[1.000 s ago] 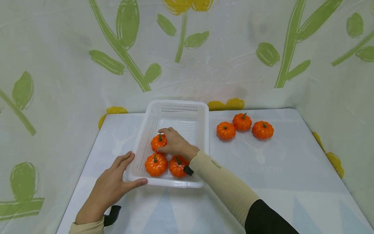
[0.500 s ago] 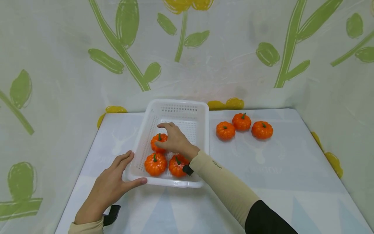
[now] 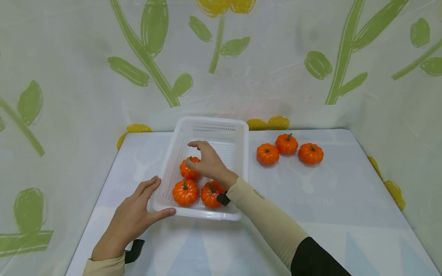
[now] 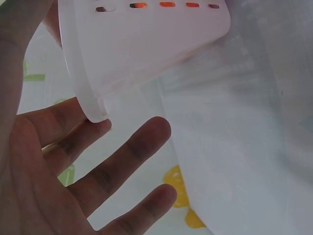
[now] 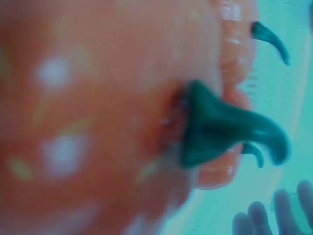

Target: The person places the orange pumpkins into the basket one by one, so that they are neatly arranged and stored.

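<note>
A white perforated plastic basket [image 3: 215, 120] holds three small orange pumpkins with green stems. My left hand [image 3: 131, 216] spans its near left corner, thumb by the front rim; in the left wrist view straight, spread fingers [image 4: 127, 161] reach past the rim, and two touch it. Over the farthest pumpkin [image 3: 185, 173] in the basket hovers my right hand [image 3: 212, 163], thumb and fingers apart, holding nothing. The other two pumpkins, one at left [image 3: 185, 194] and one at right [image 3: 208, 197], lie nearer the front. A pumpkin [image 5: 98, 107] fills much of the right wrist view, blurred.
Three more orange pumpkins, a left one [image 3: 267, 155], a rear one [image 3: 286, 144] and a right one [image 3: 310, 154], sit on the white table [image 3: 310, 214] right of the basket. A cloth wall [image 3: 269, 88] with plant prints rises behind.
My right hand has let go of the farthest pumpkin in the basket; its fingers have spread and lifted slightly away. The left hand stays at the basket corner.
</note>
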`<state>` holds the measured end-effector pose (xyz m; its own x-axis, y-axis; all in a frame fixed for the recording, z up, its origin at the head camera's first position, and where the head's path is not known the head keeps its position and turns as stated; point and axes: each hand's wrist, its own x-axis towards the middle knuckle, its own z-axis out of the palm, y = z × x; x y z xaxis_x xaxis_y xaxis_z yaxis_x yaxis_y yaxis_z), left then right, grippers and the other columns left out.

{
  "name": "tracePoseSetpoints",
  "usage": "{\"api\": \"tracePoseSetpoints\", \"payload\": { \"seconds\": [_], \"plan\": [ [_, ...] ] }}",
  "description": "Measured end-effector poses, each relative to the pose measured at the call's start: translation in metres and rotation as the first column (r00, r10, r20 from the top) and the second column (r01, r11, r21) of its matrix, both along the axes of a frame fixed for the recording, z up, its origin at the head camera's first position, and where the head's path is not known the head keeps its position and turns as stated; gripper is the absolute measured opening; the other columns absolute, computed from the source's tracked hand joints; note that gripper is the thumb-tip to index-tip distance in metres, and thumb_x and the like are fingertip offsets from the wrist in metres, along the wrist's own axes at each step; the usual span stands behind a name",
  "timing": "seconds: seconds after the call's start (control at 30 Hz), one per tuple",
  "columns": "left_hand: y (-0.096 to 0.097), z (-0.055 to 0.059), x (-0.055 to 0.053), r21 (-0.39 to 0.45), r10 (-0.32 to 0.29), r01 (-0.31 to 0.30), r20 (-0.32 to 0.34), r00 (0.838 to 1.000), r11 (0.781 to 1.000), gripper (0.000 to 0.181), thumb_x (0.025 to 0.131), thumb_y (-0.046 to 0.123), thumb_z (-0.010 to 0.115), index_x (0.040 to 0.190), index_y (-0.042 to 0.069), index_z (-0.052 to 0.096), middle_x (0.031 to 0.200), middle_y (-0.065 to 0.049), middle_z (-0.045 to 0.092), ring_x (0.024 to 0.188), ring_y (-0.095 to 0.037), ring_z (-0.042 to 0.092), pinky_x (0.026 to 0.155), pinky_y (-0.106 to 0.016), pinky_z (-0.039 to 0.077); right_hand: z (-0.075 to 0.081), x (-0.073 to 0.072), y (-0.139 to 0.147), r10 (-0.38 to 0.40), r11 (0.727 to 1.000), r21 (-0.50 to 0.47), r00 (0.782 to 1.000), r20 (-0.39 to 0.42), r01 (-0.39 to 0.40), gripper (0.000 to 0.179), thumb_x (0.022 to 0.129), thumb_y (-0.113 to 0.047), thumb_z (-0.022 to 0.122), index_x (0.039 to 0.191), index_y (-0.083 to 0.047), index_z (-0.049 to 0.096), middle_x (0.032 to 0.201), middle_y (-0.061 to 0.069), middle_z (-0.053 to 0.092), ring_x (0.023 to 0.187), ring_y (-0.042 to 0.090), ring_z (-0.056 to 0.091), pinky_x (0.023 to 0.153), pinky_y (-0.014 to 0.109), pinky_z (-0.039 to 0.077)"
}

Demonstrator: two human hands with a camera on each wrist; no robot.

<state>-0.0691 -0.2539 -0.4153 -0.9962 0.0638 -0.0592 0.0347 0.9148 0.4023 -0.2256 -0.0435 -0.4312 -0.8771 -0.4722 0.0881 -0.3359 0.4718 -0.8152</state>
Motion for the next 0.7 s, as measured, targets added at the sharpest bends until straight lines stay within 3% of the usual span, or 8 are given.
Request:
{"api": "tracePoseSetpoints", "payload": {
  "seconds": [0.17, 0.47, 0.7],
  "plan": [
    [0.000, 0.001, 0.000, 0.015, -0.011, 0.011, 0.000, 1.000, 1.000, 0.105, 0.066, 0.078, 0.056, 0.147, 0.018, 0.030, 0.148, -0.005, 0.032, 0.117, -0.037, 0.049, 0.089, -0.058, 0.042, 0.012, 0.006, 0.004, -0.011, 1.000, -0.027, 0.998, -0.056, 0.010, 0.053, 0.083, -0.033, 0.064, 0.132, -0.023, 0.047, 0.130, -0.007, 0.046, 0.116, 0.010, 0.043, 0.099, 0.030, 0.040],
    [-0.002, 0.005, 0.001, -0.017, -0.003, 0.003, 0.005, 1.000, 1.000, 0.107, 0.065, 0.080, 0.055, 0.147, 0.016, 0.030, 0.148, -0.009, 0.032, 0.115, -0.041, 0.050, 0.087, -0.060, 0.043, 0.056, 0.026, 0.029, -0.047, 0.992, -0.122, 0.985, -0.164, 0.027, 0.051, 0.086, -0.037, 0.064, 0.132, -0.024, 0.047, 0.130, -0.010, 0.045, 0.118, 0.010, 0.042, 0.096, 0.031, 0.041],
    [-0.001, 0.007, -0.001, -0.041, -0.028, 0.027, -0.034, 0.999, 0.999, 0.106, 0.064, 0.081, 0.055, 0.145, 0.014, 0.036, 0.145, -0.006, 0.037, 0.103, -0.043, 0.056, 0.084, -0.059, 0.044, 0.057, 0.016, 0.079, -0.198, 0.963, -0.223, 0.956, -0.216, 0.149, 0.052, 0.086, -0.029, 0.067, 0.132, -0.015, 0.048, 0.131, -0.004, 0.049, 0.119, 0.020, 0.046, 0.098, 0.039, 0.041]
  ]
}}
